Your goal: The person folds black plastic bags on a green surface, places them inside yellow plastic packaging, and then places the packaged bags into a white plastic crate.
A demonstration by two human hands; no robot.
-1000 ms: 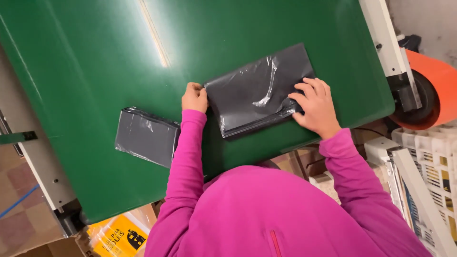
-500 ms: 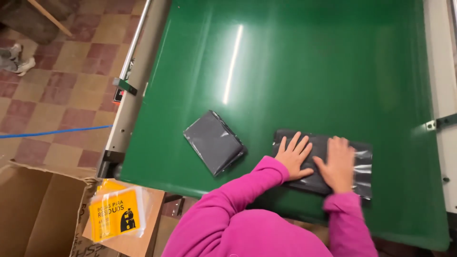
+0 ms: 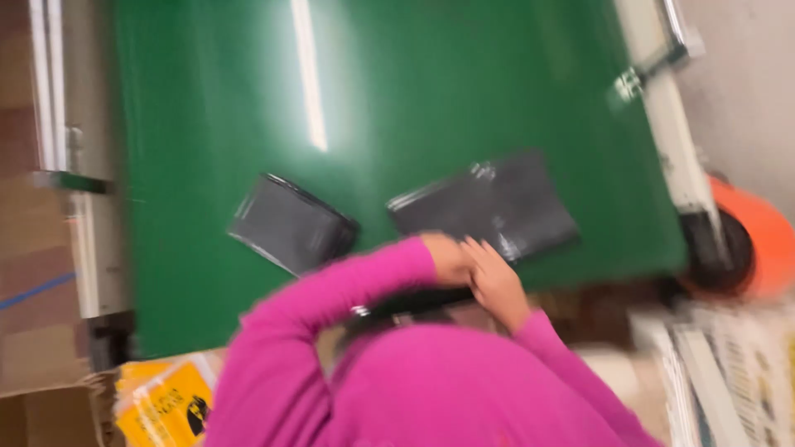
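- The view is blurred throughout, so fine detail cannot be made out.
- A green desk [image 3: 431,99] fills the upper and middle part of the view, with a bright streak of light across its far half.
- A dark grey plastic mailer bag [image 3: 489,207] lies flat on the desk, right of centre and close to the near edge.
- The left hand [image 3: 447,258] and the right hand [image 3: 495,281] meet at the bag's near edge, touching each other, both on or just over the bag's near-left corner.
- Left grip: the fingers look curled, but the blur hides whether they pinch the bag, so I cannot tell.
- Right grip: the hand lies over the bag's edge with fingers pointing left; whether it is closed on the plastic I cannot tell.
- Both arms wear bright pink sleeves [image 3: 331,306] that fill the near part of the view.
- A second, smaller dark grey bag [image 3: 291,223], folded into a compact packet, lies on the desk to the left, apart from the first bag and untouched.
- A pale metal frame rail [image 3: 662,124] runs along the desk's right side, with an orange roll [image 3: 758,240] beyond it at the near right.
- A yellow packet [image 3: 166,406] sits below the desk's near-left corner, beside a cardboard box [image 3: 41,418].
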